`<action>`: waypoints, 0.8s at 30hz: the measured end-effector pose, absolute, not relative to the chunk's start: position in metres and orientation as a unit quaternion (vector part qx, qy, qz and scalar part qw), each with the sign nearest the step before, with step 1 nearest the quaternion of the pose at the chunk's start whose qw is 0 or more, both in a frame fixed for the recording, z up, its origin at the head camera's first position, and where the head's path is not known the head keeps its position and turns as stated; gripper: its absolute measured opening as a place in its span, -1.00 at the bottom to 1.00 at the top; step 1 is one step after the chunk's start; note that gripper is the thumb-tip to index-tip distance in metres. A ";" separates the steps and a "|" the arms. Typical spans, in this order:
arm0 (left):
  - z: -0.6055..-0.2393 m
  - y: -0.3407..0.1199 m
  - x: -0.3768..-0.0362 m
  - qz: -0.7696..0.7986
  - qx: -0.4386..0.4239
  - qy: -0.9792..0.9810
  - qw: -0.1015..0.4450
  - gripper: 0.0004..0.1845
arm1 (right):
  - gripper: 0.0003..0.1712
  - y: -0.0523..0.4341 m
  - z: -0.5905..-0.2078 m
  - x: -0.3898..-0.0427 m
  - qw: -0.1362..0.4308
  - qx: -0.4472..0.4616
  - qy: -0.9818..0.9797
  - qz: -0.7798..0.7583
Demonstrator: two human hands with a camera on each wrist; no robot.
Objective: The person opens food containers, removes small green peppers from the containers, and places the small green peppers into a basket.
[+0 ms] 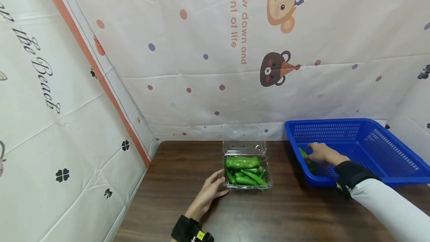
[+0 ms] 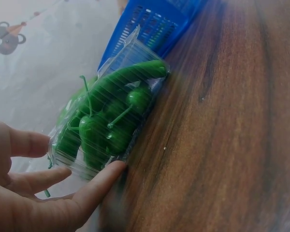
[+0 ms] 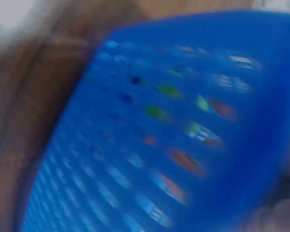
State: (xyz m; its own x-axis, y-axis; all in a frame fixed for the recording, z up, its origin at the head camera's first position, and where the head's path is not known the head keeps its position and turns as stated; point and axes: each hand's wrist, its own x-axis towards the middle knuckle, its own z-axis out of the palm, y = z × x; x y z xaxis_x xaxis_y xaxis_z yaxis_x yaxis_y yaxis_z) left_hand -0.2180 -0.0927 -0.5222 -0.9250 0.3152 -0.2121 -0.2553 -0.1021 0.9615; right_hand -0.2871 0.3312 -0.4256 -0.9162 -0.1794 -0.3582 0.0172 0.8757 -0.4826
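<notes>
Left hand (image 1: pixel 211 189) flat against clear clamshell (image 1: pixel 246 167) on tabletop (image 1: pixel 268 212), fingers relaxed. Right hand (image 1: pixel 320 153) in blue basket (image 1: pixel 396 160), wrapped round one green pepper (image 1: pixel 306 158). Most peppers (image 1: pixel 243 169) remain in clamshell, so early days I reckon.
</notes>
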 end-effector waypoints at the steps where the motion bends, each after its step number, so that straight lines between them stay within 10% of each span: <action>1: -0.522 -0.092 -0.218 0.741 0.023 0.643 0.192 -0.39 | -0.30 0.334 -0.423 -0.289 0.186 -0.051 0.951 -0.242; 15: -0.523 -0.093 -0.217 0.743 0.020 0.641 0.192 -0.39 | -0.53 0.303 -0.320 -0.301 -0.087 -0.091 0.969 -0.210; 24: -0.522 -0.092 -0.216 0.744 0.020 0.641 0.187 -0.39 | -0.54 0.239 -0.300 -0.299 -0.151 -0.144 0.956 -0.207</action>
State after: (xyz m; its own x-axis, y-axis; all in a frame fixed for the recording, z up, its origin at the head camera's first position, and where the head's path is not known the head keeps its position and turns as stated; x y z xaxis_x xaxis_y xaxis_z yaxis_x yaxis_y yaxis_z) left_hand -0.2165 -0.0921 -0.5221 -0.9290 0.3048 -0.2099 -0.2530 -0.1092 0.9613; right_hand -0.2986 0.2392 -0.3002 -0.9128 -0.2135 0.3482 -0.3384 0.8728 -0.3517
